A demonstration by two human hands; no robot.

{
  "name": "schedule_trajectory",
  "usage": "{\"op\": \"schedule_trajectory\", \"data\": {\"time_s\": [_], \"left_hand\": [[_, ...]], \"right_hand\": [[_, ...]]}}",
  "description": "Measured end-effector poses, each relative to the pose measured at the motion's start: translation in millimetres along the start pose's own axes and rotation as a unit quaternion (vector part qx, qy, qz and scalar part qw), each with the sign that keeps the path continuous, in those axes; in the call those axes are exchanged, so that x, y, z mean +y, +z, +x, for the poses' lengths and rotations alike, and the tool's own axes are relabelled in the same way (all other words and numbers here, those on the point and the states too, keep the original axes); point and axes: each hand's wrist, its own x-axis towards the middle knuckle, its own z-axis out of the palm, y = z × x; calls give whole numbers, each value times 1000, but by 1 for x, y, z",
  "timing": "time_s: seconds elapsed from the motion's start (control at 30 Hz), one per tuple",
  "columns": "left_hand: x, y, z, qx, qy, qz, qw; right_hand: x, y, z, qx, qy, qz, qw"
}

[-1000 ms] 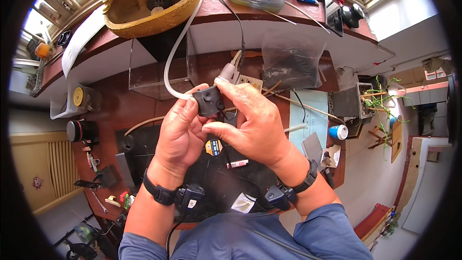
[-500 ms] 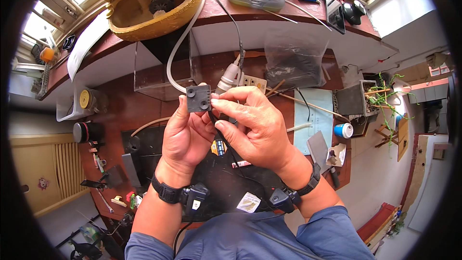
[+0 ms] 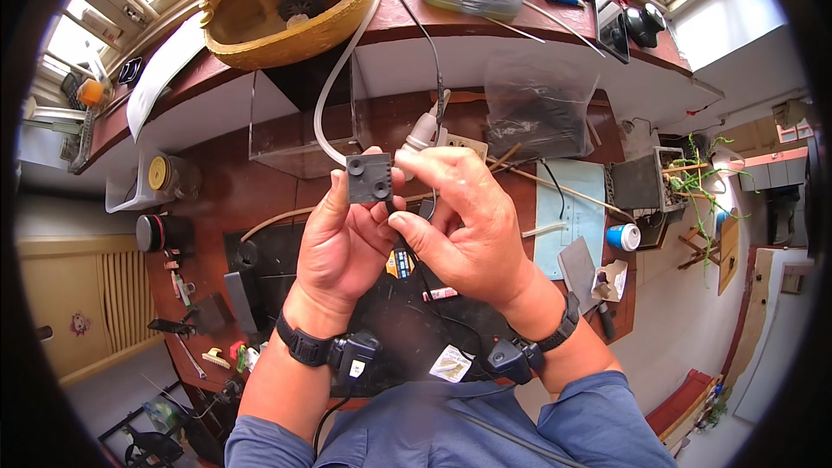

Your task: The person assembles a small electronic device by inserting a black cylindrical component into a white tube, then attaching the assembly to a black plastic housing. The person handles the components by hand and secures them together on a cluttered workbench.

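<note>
A small black square water pump (image 3: 369, 178) with round suction feet and slots along one edge sits upright in my left hand (image 3: 336, 243). The thumb presses its left side, and the other fingers are behind and below it. A black cord (image 3: 412, 253) leaves the pump's lower edge and runs down past my right hand (image 3: 464, 225). That hand is at the pump's right, index finger and thumb spread apart. Its thumb tip is close to the cord; whether they touch I cannot tell. Its lower fingers are curled and partly hidden.
A golden fountain basin (image 3: 286, 39) stands on the raised shelf, with a pale hose (image 3: 324, 113) hanging from it. Below are a clear tank (image 3: 295, 134), a power strip (image 3: 466, 146) and a plastic bag (image 3: 542, 113). A black mat (image 3: 381, 316) covers the near table.
My right index finger has lifted off the pump's right edge and spread away from the thumb. My left hand still holds the pump. The whole view has shifted slightly.
</note>
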Motion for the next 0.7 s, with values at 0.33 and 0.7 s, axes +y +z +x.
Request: {"op": "schedule_trajectory", "data": {"time_s": [0.33,0.7], "left_hand": [[3,10,0,54,6,79,995],[7,11,-4,99,26,147,984]], "right_hand": [[2,-4,11,-3,25,-16,1000],[22,3,9,-13,134,55,989]]}}
